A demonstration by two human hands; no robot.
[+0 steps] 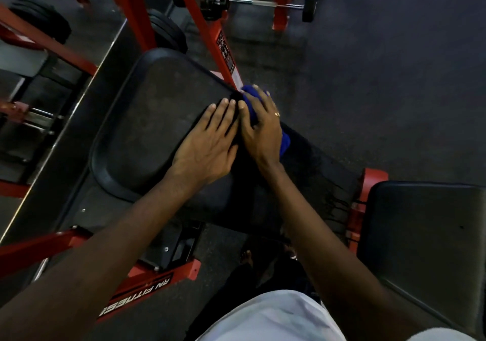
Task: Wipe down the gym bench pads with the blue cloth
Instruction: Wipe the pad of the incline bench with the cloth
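A wide black bench pad (155, 119) slopes across the middle of the head view, with a second black pad (426, 225) at the lower right. My left hand (207, 140) lies flat on the wide pad, fingers straight. Beside it, my right hand (263, 124) presses the blue cloth (285, 142) against the pad's right edge, fingers spread over it. Blue shows past the fingertips and under the heel of the hand. A ring is on one right finger.
Red steel frame bars (221, 43) rise behind the pad and run along the floor (147, 290) below it. Barbells with black plates (307, 7) lie on the dark rubber floor at the top. A mirror wall (31, 82) fills the left side.
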